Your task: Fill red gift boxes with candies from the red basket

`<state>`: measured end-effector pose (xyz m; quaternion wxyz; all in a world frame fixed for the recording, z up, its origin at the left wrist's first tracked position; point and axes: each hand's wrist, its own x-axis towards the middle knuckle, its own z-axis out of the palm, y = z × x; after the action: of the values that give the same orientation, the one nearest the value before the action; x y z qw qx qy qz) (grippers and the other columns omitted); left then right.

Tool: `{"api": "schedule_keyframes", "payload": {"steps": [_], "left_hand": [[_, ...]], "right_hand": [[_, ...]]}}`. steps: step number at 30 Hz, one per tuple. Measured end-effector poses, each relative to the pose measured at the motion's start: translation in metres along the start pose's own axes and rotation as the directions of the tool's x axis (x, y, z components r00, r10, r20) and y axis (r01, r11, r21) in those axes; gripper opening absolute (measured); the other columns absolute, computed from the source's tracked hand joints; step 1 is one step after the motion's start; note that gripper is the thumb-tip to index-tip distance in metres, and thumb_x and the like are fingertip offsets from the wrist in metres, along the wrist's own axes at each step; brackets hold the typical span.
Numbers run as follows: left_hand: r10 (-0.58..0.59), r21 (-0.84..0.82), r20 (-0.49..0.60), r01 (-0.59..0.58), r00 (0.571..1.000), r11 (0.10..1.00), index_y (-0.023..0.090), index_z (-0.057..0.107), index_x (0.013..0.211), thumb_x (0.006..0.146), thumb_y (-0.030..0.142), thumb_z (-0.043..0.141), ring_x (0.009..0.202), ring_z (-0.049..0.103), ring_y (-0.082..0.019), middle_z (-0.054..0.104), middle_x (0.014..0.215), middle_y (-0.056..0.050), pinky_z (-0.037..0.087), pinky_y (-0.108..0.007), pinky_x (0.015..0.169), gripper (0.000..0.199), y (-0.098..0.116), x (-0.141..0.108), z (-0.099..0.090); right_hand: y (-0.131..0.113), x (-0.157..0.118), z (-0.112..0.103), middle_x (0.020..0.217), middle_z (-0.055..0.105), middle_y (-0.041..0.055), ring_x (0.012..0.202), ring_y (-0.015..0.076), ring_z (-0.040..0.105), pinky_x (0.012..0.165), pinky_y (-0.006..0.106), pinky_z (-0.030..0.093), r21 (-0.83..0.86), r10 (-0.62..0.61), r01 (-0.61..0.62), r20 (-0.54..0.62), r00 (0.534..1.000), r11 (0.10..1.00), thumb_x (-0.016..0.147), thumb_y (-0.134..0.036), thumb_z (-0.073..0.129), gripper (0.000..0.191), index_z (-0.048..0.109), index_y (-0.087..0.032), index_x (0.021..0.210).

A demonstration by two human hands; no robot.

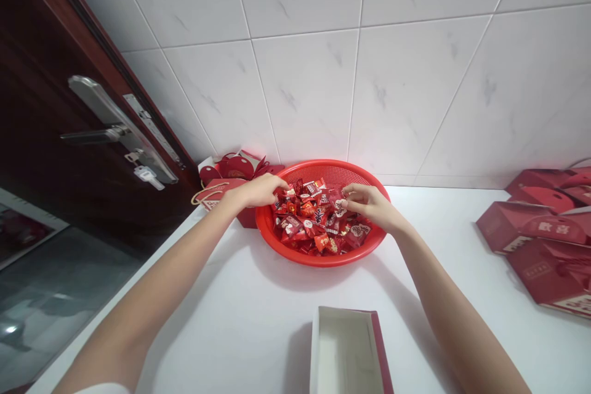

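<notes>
Left hand: yours reaches in over the left rim of the basket, its fingers curled down at the candies; you cannot tell from here whether this left hand grips one.
Right hand: it comes in over the right side, thumb and fingers drawn narrow on a dark red packet; this is your right hand.
Candies: the red wrapped candies lie heaped inside the basket, in front of you, between your two hands.
Basket: your red plastic basket stands on the white bench, near the tiled wall.
Empty box: an open-topped box, pale inside with a dark red side, sits on the bench nearer you than the basket, partly cut off by the lower edge of view.
Left-hand boxes: red cartons with a cord handle crowd beside the basket, partly behind your left hand.
Right-hand boxes: more dark red gift boxes are grouped at your far right, well apart from the basket.
Door: to your left, a dark brown door has a metal lever and hanging keys.
</notes>
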<state>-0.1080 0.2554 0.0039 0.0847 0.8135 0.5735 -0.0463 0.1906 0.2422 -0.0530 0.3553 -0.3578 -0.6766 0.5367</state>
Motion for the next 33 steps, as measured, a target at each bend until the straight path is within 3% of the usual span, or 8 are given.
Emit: {"api": "schedule_keyframes", "payload": {"steps": [3, 6, 12, 18, 23, 27, 30, 33], "left_hand": [[-0.014, 0.235, 0.055, 0.000, 0.998, 0.972, 0.023, 0.074, 0.108, 0.073, 0.006, 0.057, 0.116, 0.065, -0.030, 0.077, 0.112, -0.010, 0.044, -0.042, 0.102, 0.042, 0.010, 0.001, 0.012], [-0.021, 0.341, 0.081, -0.008, 0.996, 0.940, 0.019, 0.073, 0.098, 0.075, 0.006, 0.056, 0.110, 0.066, -0.031, 0.077, 0.099, -0.013, 0.038, -0.050, 0.106, 0.032, 0.022, 0.003, 0.019], [0.001, 0.252, 0.119, -0.031, 0.993, 0.967, 0.019, 0.069, 0.105, 0.075, 0.004, 0.057, 0.107, 0.068, -0.029, 0.077, 0.102, -0.012, 0.029, -0.052, 0.115, 0.036, 0.032, 0.007, 0.025], [0.074, 0.161, 0.054, -0.081, 0.996, 0.984, 0.021, 0.068, 0.085, 0.080, 0.013, 0.058, 0.096, 0.069, -0.028, 0.075, 0.092, -0.008, 0.042, -0.040, 0.101, 0.014, 0.023, 0.013, 0.031], [0.089, -0.167, -0.049, -0.096, 0.995, 0.981, 0.020, 0.062, 0.079, 0.085, 0.031, 0.057, 0.083, 0.065, -0.025, 0.070, 0.085, -0.007, 0.046, -0.031, 0.076, 0.013, 0.019, 0.015, 0.031], [0.111, -0.554, -0.051, -0.121, 0.993, 0.824, 0.019, 0.054, 0.072, 0.081, 0.040, 0.058, 0.069, 0.056, -0.019, 0.059, 0.073, 0.000, 0.043, -0.028, 0.065, 0.023, 0.027, 0.015, 0.032], [0.149, -0.657, -0.041, -0.138, 0.988, 0.741, 0.020, 0.050, 0.068, 0.079, 0.044, 0.061, 0.064, 0.051, -0.017, 0.054, 0.067, 0.002, 0.041, -0.028, 0.062, 0.028, 0.034, 0.018, 0.037], [0.148, -0.720, -0.074, -0.155, 0.986, 0.676, 0.019, 0.055, 0.071, 0.076, 0.044, 0.065, 0.071, 0.056, -0.019, 0.060, 0.072, 0.000, 0.045, -0.030, 0.066, 0.028, 0.037, 0.021, 0.041]], "right_hand": [[0.000, 0.000, 0.000, 0.078, 0.069, 0.0022, 0.073, 0.0198, 0.068, 0.064, 0.032, 0.052, -0.004, -0.007, 0.007, -0.002, 1.000, 1.000, 0.076, -0.044, 0.075, 0.032, 0.060, -0.021, 0.093], [0.000, 0.000, 0.000, 0.079, 0.070, 0.0026, 0.074, 0.0203, 0.068, 0.066, 0.033, 0.052, -0.012, -0.006, 0.006, -0.003, 1.000, 1.000, 0.076, -0.045, 0.075, 0.032, 0.060, -0.021, 0.093], [0.002, 0.001, -0.001, 0.079, 0.071, 0.0028, 0.076, 0.0209, 0.069, 0.069, 0.035, 0.052, -0.021, -0.002, 0.002, -0.004, 1.000, 1.000, 0.077, -0.044, 0.074, 0.032, 0.060, -0.021, 0.094], [0.004, 0.002, -0.001, 0.078, 0.070, 0.0029, 0.076, 0.0213, 0.069, 0.071, 0.036, 0.053, -0.031, -0.008, 0.008, -0.002, 1.000, 0.999, 0.079, -0.042, 0.073, 0.029, 0.061, -0.020, 0.095], [0.001, 0.001, -0.001, 0.074, 0.070, 0.0020, 0.077, 0.0212, 0.069, 0.073, 0.036, 0.054, -0.032, -0.014, 0.014, 0.007, 1.000, 0.999, 0.081, -0.041, 0.072, 0.027, 0.060, -0.021, 0.095], [0.001, 0.001, -0.001, 0.074, 0.070, 0.0018, 0.076, 0.0212, 0.070, 0.074, 0.036, 0.055, -0.037, -0.022, 0.022, -0.005, 1.000, 0.999, 0.081, -0.039, 0.072, 0.026, 0.060, -0.021, 0.095], [0.002, 0.001, -0.001, 0.076, 0.070, 0.0025, 0.078, 0.0217, 0.070, 0.074, 0.037, 0.055, -0.054, -0.025, 0.023, -0.025, 0.999, 0.998, 0.081, -0.039, 0.072, 0.026, 0.061, -0.020, 0.095], [0.002, 0.001, -0.001, 0.079, 0.071, 0.0031, 0.080, 0.0221, 0.071, 0.077, 0.038, 0.056, -0.057, -0.018, 0.017, -0.028, 0.999, 0.998, 0.082, -0.037, 0.071, 0.025, 0.062, -0.020, 0.097]]}}
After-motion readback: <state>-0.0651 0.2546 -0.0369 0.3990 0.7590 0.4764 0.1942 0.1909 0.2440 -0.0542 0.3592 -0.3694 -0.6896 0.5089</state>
